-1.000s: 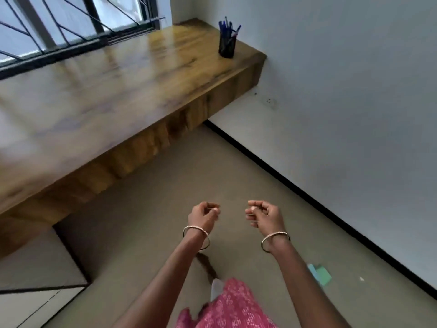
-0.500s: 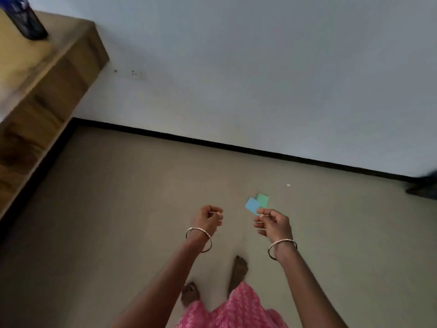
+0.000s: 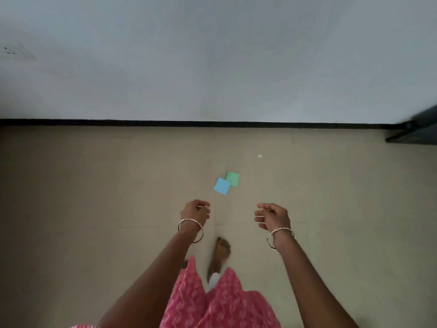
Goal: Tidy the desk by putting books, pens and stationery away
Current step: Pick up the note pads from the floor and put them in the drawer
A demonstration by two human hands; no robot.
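Two square sticky-note pads lie on the beige tiled floor, a blue pad (image 3: 222,186) overlapping the corner of a green pad (image 3: 233,178). My left hand (image 3: 195,212) hovers below and to the left of them, fingers curled into a loose fist with nothing in it. My right hand (image 3: 272,216) hovers below and to the right, fingers loosely curled and slightly apart, also holding nothing. Both hands are well above the floor and apart from the pads. A bangle sits on each wrist.
A pale wall (image 3: 212,58) with a black skirting strip (image 3: 189,123) runs across ahead. A dark object (image 3: 416,131) juts in at the right edge. A small white speck (image 3: 260,156) lies on the floor. My bare foot (image 3: 221,254) stands below the pads.
The view has swung right, away from the wooden desk and pen holder, which are now out of sight. The pads now lie ahead of me, and my hands have moved wider apart.
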